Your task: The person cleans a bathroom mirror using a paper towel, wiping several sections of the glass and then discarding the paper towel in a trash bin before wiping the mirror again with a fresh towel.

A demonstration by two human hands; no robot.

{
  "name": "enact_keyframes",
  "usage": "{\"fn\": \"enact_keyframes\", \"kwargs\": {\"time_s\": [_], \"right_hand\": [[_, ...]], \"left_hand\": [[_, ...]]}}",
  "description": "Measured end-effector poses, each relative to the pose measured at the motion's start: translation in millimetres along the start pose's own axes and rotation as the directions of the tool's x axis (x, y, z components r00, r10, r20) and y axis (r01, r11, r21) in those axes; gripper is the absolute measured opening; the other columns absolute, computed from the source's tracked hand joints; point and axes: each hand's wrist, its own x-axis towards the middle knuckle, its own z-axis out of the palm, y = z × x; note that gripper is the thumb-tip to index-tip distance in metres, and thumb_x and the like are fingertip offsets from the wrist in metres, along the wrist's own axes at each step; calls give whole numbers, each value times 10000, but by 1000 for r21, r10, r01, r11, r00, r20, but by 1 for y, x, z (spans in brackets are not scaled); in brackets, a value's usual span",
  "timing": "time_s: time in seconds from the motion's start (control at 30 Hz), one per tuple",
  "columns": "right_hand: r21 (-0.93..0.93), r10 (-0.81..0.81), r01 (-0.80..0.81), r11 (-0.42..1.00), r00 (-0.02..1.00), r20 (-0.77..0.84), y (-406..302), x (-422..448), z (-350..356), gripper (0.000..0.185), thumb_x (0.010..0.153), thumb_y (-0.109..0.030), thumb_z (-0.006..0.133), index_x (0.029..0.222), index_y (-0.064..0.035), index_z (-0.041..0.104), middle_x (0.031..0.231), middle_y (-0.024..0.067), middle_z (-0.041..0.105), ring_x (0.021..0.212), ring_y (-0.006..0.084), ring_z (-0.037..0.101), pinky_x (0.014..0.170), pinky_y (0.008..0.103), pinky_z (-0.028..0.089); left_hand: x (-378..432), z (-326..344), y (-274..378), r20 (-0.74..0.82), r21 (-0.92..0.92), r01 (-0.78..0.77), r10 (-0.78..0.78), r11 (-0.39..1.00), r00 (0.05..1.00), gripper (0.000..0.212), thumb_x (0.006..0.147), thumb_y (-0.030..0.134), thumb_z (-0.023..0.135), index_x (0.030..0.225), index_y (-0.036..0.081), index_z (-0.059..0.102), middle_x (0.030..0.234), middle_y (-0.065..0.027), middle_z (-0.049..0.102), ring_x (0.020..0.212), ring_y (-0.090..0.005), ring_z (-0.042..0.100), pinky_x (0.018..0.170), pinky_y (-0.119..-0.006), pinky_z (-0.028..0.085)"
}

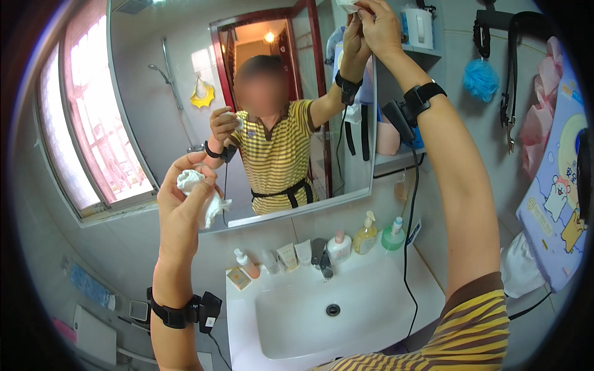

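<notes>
My left hand (185, 190) is raised in front of the lower left of the wall mirror (274, 139), its fingers closed on a crumpled white tissue (214, 211), part of which hangs below the thumb. At the mirror's upper right edge, my right hand (380, 25) pinches another white tissue or cloth (347, 5), partly cut off by the picture's top. Its fingertips look close to the glass; whether they touch it, I cannot tell. The mirror reflects a person in a striped shirt with both arms raised. Black straps with small devices and cables sit on both forearms.
Below the mirror is a white washbasin (297, 334) with a faucet (325, 264). Along its back ledge stand several bottles and tubes, including a yellow pump bottle (365, 236) and a green bottle (393, 237). A shelf (420, 51) holds a white kettle (419, 28). A blue bath puff (481, 79) hangs at right.
</notes>
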Motion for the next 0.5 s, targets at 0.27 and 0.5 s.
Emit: {"fn": "enact_keyframes", "kwargs": {"time_s": [0.27,0.5], "right_hand": [[-71,-101,113,991,982,157,-18,-86,-27,159,798,-85,582,946,-96,638,932,84,602,912,306,573,786,385,468],[-43,-78,101,994,925,371,-42,-201,-80,176,764,16,547,909,-67,604,875,93,578,851,308,559,733,396,453]], "left_hand": [[-6,-10,-21,-22,-40,-5,4,999,1000,363,837,76,577,1183,3,493,899,-37,566,730,-118,557,618,-214,437],[-22,9,-38,-28,-121,29,-32,992,999,409,834,124,583,1213,15,473,904,-22,564,721,-108,555,515,-191,394]]}}
